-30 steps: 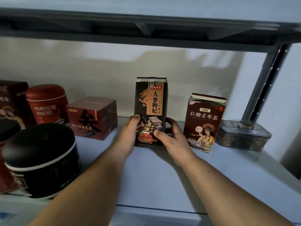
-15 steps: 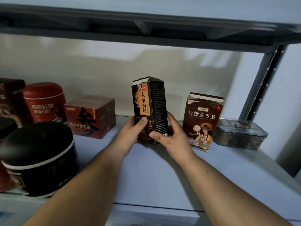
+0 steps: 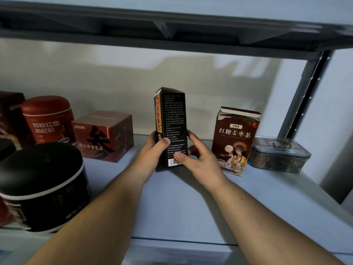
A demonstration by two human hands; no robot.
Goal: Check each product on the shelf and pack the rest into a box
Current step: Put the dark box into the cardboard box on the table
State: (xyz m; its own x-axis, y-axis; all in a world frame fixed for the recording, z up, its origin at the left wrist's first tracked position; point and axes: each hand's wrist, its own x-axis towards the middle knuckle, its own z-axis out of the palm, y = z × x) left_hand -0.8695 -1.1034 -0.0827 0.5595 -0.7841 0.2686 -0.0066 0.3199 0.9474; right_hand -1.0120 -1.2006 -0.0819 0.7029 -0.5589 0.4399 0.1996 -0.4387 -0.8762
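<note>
A tall black tea box stands upright near the middle of the pale shelf. Its printed side panel with small text and a barcode faces me, and the orange-labelled front shows only as a narrow strip on the left. My left hand grips the box's lower left, thumb across the text panel. My right hand grips the lower right, thumb by the barcode and fingers behind the box.
Right of the black box stand a dark red tea carton and a clear lidded tub. To the left are a red cube box, a red canister and a large black round tin. A metal upright rises at the right.
Both hands have turned the black box leftward, about its upright axis. Its front faced me a second ago; now the text side with the barcode does.
</note>
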